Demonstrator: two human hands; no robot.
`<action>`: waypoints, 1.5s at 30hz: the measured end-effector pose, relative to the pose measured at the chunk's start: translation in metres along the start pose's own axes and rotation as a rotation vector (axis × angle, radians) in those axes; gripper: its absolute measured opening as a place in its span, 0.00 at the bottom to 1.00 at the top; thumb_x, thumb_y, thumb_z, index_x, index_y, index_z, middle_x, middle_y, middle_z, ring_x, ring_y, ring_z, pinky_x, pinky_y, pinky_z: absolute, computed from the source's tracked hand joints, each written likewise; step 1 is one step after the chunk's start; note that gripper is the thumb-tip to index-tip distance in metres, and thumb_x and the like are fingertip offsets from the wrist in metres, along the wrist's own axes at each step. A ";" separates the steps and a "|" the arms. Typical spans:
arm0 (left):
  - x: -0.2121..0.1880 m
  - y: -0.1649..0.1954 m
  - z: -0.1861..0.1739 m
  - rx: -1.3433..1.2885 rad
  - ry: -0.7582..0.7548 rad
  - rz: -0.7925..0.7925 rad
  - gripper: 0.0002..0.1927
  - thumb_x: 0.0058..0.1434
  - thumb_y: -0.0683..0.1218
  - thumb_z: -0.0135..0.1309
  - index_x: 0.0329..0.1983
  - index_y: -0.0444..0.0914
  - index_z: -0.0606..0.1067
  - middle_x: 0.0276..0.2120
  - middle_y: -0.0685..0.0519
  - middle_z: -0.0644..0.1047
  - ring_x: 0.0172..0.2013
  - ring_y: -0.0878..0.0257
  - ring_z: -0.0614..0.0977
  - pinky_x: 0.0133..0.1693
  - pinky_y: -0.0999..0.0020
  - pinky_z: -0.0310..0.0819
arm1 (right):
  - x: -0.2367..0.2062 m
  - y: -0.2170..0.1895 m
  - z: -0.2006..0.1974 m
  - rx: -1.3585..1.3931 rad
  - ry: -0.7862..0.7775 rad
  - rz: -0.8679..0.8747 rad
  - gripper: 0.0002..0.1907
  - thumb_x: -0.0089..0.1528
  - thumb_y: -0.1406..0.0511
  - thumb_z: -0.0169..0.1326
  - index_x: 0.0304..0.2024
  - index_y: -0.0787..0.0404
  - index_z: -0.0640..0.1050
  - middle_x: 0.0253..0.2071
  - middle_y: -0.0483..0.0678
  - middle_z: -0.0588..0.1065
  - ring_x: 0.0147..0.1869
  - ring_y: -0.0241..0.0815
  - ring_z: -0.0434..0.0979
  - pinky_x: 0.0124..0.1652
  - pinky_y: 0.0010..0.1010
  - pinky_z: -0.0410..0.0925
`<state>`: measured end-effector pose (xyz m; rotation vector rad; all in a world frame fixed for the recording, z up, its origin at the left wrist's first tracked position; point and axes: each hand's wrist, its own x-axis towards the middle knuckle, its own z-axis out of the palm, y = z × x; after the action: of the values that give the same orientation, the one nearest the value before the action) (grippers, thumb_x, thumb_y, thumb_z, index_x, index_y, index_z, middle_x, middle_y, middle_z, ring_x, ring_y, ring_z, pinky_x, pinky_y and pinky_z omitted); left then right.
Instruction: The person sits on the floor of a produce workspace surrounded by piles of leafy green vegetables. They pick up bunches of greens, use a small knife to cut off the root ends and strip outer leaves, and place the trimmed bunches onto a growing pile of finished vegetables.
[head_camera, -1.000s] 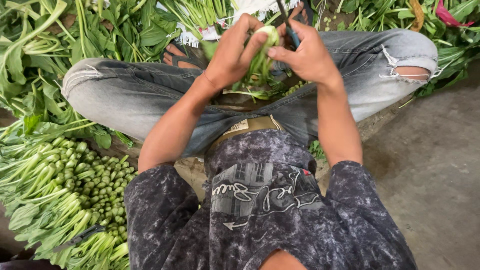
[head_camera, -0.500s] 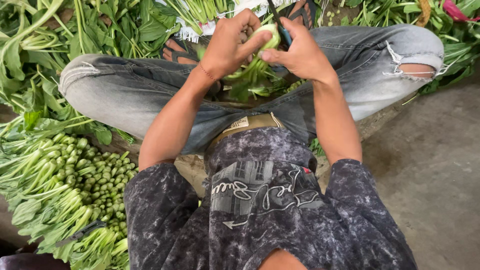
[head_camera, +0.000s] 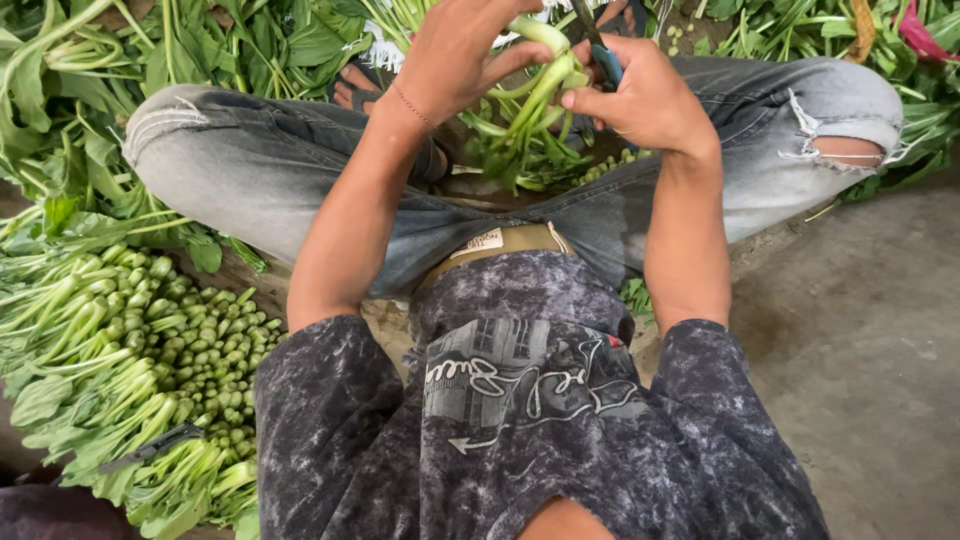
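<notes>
While the left hand (head_camera: 455, 60) grips the leafy green stalk (head_camera: 535, 95) above the lap, the right hand (head_camera: 645, 100) is closed on a blue-handled knife (head_camera: 603, 55) at its base. Advised: steady the stalk, blade angled away from the fingers.

Stacked bundles of leafy greens (head_camera: 130, 370) lie at the seated person's left, cut stem ends facing the knee — a dark knife-like tool (head_camera: 150, 447) rests on them. Loose leafy greens (head_camera: 130, 60) are heaped beyond the grey jeans (head_camera: 250, 170). Bare concrete floor (head_camera: 870, 340) to the right — a sandalled foot (head_camera: 365, 88) shows between the knees.
</notes>
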<state>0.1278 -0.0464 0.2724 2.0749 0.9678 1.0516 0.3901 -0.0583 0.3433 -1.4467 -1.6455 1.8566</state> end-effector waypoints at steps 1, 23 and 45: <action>-0.001 -0.002 0.002 -0.001 -0.011 0.003 0.18 0.72 0.53 0.61 0.58 0.37 0.75 0.50 0.47 0.79 0.50 0.45 0.78 0.49 0.51 0.71 | 0.000 0.001 0.000 -0.003 0.014 -0.014 0.11 0.67 0.68 0.63 0.48 0.65 0.75 0.33 0.40 0.73 0.31 0.27 0.70 0.31 0.22 0.65; 0.003 0.000 0.014 -0.538 -0.153 -0.244 0.13 0.85 0.51 0.43 0.58 0.36 0.68 0.38 0.49 0.73 0.38 0.62 0.76 0.42 0.65 0.71 | 0.010 0.008 0.006 0.054 0.136 -0.161 0.07 0.76 0.67 0.54 0.49 0.67 0.72 0.36 0.41 0.71 0.38 0.30 0.70 0.40 0.24 0.67; -0.001 -0.006 -0.006 -0.784 -0.631 -0.279 0.17 0.73 0.42 0.48 0.64 0.37 0.65 0.44 0.54 0.76 0.40 0.70 0.78 0.40 0.72 0.75 | 0.018 0.008 0.021 -0.358 0.126 -0.388 0.15 0.63 0.67 0.65 0.49 0.68 0.78 0.36 0.50 0.79 0.38 0.37 0.78 0.40 0.29 0.71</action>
<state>0.1202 -0.0431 0.2706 1.4044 0.3982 0.4517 0.3682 -0.0599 0.3246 -1.2183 -2.0903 1.2868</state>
